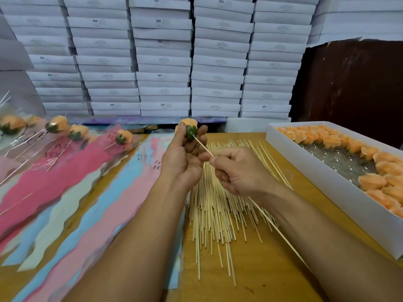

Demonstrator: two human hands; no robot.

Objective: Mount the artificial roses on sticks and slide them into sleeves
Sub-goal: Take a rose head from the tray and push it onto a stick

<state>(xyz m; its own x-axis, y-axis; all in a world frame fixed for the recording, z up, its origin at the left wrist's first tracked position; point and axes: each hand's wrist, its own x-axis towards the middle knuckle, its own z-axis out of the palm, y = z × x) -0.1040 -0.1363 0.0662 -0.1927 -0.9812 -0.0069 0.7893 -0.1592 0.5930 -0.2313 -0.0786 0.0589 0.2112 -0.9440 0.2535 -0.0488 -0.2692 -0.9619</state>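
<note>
The left hand [182, 153] grips an orange rose [189, 127] by its green base while the right hand [236, 171] pinches a bamboo stick [202, 146] entering it, above the tabletop [266, 269].

Hidden, cropped and unreadable parts around the rose being staked

The peach rose [188, 124] is mostly covered by the left hand [184, 153], only its petal tops and green base showing; the stick [202, 147] vanishes inside the right hand's [236, 171] grip and reappears below the wrist. The white tray [322, 182] at the worktop's [272, 269] right edge is cut off by the picture's edge, as are the finished sleeved roses [56, 127] at its far left corner. Sleeve lettering [157, 164] is partly hidden under the left forearm. Small label text on the stacked white boxes [163, 62] is too blurred to read.
</note>
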